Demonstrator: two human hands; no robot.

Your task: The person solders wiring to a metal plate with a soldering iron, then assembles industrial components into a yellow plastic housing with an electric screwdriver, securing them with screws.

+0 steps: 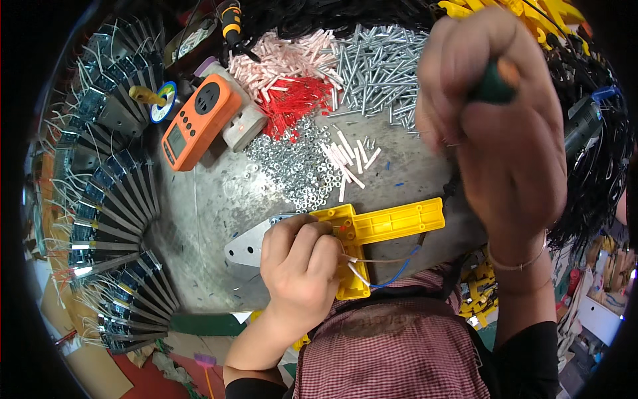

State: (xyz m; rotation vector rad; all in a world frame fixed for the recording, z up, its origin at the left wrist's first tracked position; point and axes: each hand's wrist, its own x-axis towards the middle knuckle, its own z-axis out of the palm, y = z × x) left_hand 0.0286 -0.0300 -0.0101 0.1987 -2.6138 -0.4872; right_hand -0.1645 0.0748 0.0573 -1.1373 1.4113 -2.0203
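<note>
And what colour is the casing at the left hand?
Yellow; the casing shows best in the head view, beside the left hand.

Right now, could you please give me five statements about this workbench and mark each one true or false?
1. The left hand holds the yellow plastic housing. True.
2. The right hand is empty. False: the right hand grips a green-and-orange handle.
3. The orange socket meter lies left of the silver nuts. True.
4. The silver nuts sit in a box. False: the silver nuts lie loose on the grey tabletop.
5. The long silver screws are heaped right of the pale pink tubes. True.
</note>
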